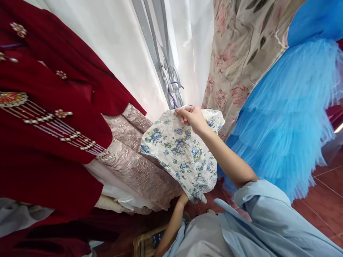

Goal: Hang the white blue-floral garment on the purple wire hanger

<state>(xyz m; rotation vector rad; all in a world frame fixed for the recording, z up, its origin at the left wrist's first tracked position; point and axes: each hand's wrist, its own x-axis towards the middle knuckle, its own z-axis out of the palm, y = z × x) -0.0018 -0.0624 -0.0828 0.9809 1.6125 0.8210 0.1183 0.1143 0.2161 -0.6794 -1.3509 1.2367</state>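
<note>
A small white blouse (184, 150) with blue roses and green leaves hangs at the centre on a purple hanger (173, 96), whose hook shows above its neckline. My right hand (191, 117) pinches the top edge of the blouse, just below the hook. From underneath, my left hand (183, 200) reaches in at the lower hem. Only its wrist shows; the fingers are hidden behind the cloth.
On the left hang a dark red beaded garment (66, 82) and a pink brocade garment (134, 171). A floral cloth (227, 67) and a blue tulle dress (273, 121) are on the right. Below, a phone (158, 239) lies on a wooden piece of furniture (144, 244).
</note>
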